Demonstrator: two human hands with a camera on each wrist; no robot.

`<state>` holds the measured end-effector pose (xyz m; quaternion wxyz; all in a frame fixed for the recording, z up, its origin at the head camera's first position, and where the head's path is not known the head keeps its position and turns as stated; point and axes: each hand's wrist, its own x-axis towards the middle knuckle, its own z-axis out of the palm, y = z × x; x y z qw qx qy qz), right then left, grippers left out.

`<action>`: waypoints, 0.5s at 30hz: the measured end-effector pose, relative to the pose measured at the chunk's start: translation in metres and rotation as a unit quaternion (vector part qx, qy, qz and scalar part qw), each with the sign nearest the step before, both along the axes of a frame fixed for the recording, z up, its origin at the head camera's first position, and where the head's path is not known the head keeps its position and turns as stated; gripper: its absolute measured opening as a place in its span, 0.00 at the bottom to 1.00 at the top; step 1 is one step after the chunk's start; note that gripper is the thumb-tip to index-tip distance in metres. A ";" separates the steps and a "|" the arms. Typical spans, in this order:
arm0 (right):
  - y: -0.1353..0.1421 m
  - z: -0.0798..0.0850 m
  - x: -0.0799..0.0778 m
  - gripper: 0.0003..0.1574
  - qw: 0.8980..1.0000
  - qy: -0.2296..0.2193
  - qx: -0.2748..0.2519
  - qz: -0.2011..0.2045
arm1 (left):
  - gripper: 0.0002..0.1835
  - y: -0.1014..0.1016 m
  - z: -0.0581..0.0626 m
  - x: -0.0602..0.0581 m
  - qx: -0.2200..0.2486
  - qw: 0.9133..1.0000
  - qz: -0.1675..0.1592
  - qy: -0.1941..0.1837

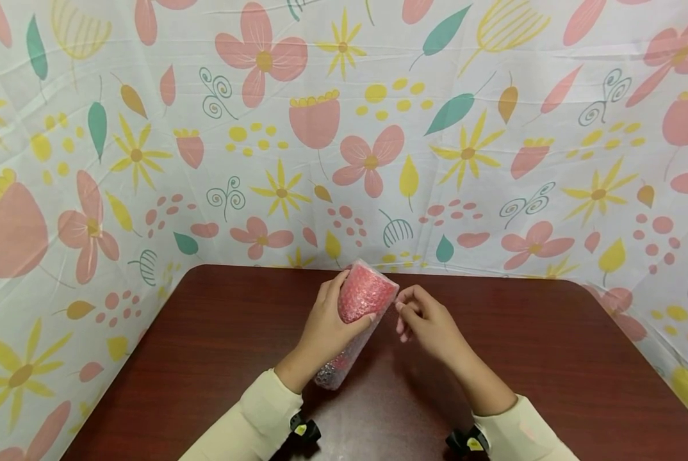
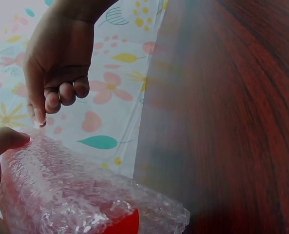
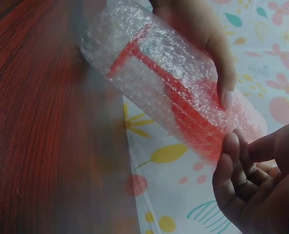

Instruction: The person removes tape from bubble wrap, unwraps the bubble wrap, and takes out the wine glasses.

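A red stemmed glass (image 3: 193,117) lies inside clear bubble wrap (image 1: 358,339); its bowl, thin stem and foot show through the plastic in the right wrist view. My left hand (image 1: 327,326) grips the wrapped bundle round its wider end, thumb across the top. The bundle slants, with its foot end low and near me. At the upper right edge of the wrap, my right hand (image 1: 430,323) has its fingers curled, thumb and index finger pinching at the edge. A small pale bit shows at those fingertips in the left wrist view; what it is exactly is unclear.
The dark red-brown wooden table (image 1: 240,307) lies beneath both hands. Behind it and along both sides hangs a white cloth (image 1: 344,211) printed with flowers and leaves. A black strap device (image 1: 305,429) sits at each wrist by the cream sleeves (image 1: 252,419).
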<state>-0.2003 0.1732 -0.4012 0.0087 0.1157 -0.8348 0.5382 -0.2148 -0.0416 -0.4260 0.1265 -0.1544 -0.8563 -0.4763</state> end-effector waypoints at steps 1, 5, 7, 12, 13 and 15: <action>0.000 0.000 0.000 0.07 1.000 0.002 0.000 0.000 | 0.50 0.000 0.000 0.000 0.001 1.000 0.001 0.000; 0.001 0.000 0.000 0.08 0.999 -0.001 -0.027 0.021 | 0.50 -0.001 -0.001 -0.001 -0.001 1.000 0.003 0.001; 0.001 0.001 0.000 0.08 0.998 -0.006 -0.045 0.032 | 0.50 -0.001 -0.001 -0.001 -0.003 1.000 0.004 0.001; 0.001 0.001 0.000 0.11 0.997 -0.012 -0.060 0.042 | 0.50 -0.001 -0.001 -0.002 -0.002 1.000 -0.001 0.001; 0.001 0.001 -0.001 0.12 0.997 -0.013 -0.058 0.042 | 0.50 -0.001 -0.001 -0.002 -0.001 1.000 -0.003 0.000; 0.001 0.001 -0.001 0.14 0.998 -0.016 -0.053 0.039 | 0.51 -0.001 -0.001 -0.002 -0.001 1.000 -0.007 -0.002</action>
